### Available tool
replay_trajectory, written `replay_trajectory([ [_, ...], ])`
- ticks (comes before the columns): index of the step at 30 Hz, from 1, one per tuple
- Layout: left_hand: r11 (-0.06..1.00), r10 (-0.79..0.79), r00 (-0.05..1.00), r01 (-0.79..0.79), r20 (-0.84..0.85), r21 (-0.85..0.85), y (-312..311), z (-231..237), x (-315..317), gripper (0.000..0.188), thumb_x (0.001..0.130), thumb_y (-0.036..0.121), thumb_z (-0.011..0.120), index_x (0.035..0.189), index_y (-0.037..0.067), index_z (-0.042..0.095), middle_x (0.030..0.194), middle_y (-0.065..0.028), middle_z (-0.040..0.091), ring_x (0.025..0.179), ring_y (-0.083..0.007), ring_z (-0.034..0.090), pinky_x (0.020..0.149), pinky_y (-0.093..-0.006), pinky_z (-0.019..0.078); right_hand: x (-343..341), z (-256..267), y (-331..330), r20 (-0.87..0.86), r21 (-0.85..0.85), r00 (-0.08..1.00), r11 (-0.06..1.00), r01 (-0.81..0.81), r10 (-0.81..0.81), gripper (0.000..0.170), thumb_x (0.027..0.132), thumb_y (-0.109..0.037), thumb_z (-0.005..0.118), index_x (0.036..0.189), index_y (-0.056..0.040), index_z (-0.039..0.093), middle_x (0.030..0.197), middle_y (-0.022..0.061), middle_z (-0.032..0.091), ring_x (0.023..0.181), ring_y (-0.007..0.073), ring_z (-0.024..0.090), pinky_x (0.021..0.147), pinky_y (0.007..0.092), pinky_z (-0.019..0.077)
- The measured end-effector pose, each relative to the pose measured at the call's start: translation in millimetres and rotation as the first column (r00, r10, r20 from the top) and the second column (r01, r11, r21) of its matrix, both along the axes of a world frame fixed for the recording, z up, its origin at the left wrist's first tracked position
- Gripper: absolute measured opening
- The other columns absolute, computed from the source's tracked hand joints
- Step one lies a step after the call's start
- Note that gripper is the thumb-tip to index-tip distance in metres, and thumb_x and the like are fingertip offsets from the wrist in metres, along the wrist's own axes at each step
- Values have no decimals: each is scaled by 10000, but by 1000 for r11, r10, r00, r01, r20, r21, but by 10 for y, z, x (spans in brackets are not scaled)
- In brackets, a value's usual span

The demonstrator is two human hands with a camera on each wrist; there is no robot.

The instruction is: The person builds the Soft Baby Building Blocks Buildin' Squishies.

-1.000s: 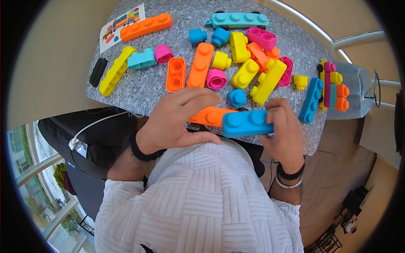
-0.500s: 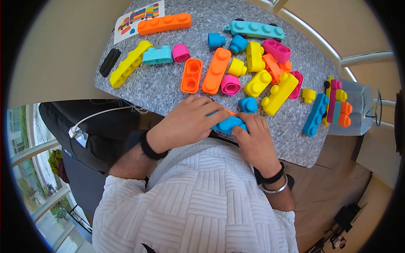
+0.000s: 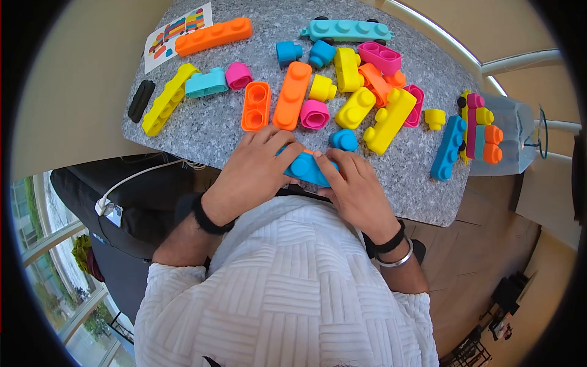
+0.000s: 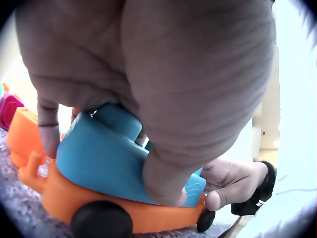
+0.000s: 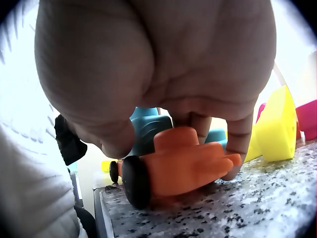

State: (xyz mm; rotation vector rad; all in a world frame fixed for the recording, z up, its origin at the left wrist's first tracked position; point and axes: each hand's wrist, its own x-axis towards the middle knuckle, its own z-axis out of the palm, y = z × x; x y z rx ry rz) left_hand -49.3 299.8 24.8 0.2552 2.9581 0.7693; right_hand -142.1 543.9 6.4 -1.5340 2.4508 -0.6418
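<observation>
in the middle of the frame in the head view, the blue block point(image 3: 310, 170) lay under both hands, close to the near edge of the speckled table point(image 3: 416, 199). the left wrist view showed it sitting on top of the orange wheeled base point(image 4: 158, 216); whether it was pushed fully down could not be told. the left hand point(image 3: 247, 174) was clamped on the block's left part, thumb on the near side and fingers over the far side. the right hand point(image 3: 362, 196) gripped the other end between thumb and fingers, and in the right wrist view one orange stud point(image 5: 176, 138) stood uncovered at that end, above a black wheel point(image 5: 136, 182).

just beyond the right hand, at the centre of the frame, was a small blue block point(image 3: 343, 140). an orange two-hole block point(image 3: 256, 106) lay just beyond the left hand, hollow side up. a long orange block point(image 3: 214, 37) overlapped the printed sheet point(image 3: 160, 50) at upper left, a teal wheeled base point(image 3: 348, 29) stood at upper centre, and a long blue block point(image 3: 448, 148) lay toward the right.
</observation>
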Motion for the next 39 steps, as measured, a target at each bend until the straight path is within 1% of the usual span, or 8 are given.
replay_trajectory([
  [2, 991, 53, 993, -65, -110, -115, 32, -23, -2, 618, 786, 230, 920, 1342, 112, 679, 1366, -83, 635, 1369, -383, 554, 1128, -526, 475, 0, -2, 2, -5, -4, 1000, 1000, 5, -6, 647, 950, -275, 774, 1548, -127, 576, 1444, 161, 603, 1284, 350, 601, 1023, 450, 482],
  [11, 994, 14, 999, -20, -51, -107, -42, -25, -57, 586, 776, 223, 914, 1305, 111, 688, 1344, -75, 644, 1370, -392, 551, 1111, -532, 495, -312, 145, 98, 58, -87, 997, 995, -45, 50, 626, 906, -271, 832, 1479, -108, 639, 1367, 140, 628, 1173, 349, 647, 972, 470, 526],
  [17, 994, 31, 999, -34, -39, -103, -55, -15, -34, 614, 736, 170, 919, 1303, 113, 689, 1354, -79, 643, 1315, -360, 584, 1069, -513, 516, -1002, 341, 295, -265, -126, 926, 961, 245, -271, 525, 905, -84, 811, 1407, -83, 662, 1369, 164, 634, 1151, 393, 652, 984, 496, 547],
  [19, 996, 33, 999, -35, -28, -83, -56, -44, -30, 622, 732, 170, 925, 1304, 115, 689, 1347, -78, 642, 1295, -349, 592, 1059, -504, 518, -1228, 252, 429, -375, -63, 790, 863, 501, -486, 557, 893, -14, 789, 1426, -69, 640, 1402, 237, 614, 1201, 446, 649, 1024, 511, 546],
  [22, 996, 61, 997, -64, -38, -69, -95, -60, -19, 632, 728, 183, 934, 1307, 121, 688, 1329, -72, 639, 1263, -330, 604, 1043, -486, 522, -1505, -182, 847, -390, 37, 782, 840, 541, -487, 576, 883, 24, 774, 1432, -50, 620, 1439, 315, 575, 1277, 505, 627, 1056, 527, 544],
  [35, 998, 40, 999, -41, -24, -36, -68, -109, -5, 601, 734, 220, 949, 1261, 134, 675, 1307, -49, 640, 1252, -325, 612, 1036, -481, 529, -1575, 158, 1007, -211, 93, 795, 798, 595, -569, 545, 835, 22, 811, 1336, -56, 610, 1325, 236, 648, 1178, 473, 670, 975, 503, 571],
  [38, 999, 22, 999, -22, -28, -26, -88, -112, -23, 608, 739, 191, 941, 1283, 128, 676, 1317, -62, 641, 1247, -335, 618, 1032, -484, 536, -1256, 422, 901, -179, -33, 813, 829, 558, -555, 502, 850, -4, 820, 1303, -54, 608, 1258, 220, 674, 1136, 458, 681, 941, 489, 576],
  [39, 1000, 14, 1000, -15, -27, -24, -87, -109, -27, 610, 745, 170, 933, 1298, 126, 677, 1323, -69, 641, 1243, -339, 622, 1030, -484, 541, -1109, 552, 834, -24, -41, 831, 831, 555, -556, 493, 860, -12, 818, 1306, -50, 612, 1249, 216, 677, 1128, 456, 681, 940, 487, 578],
])
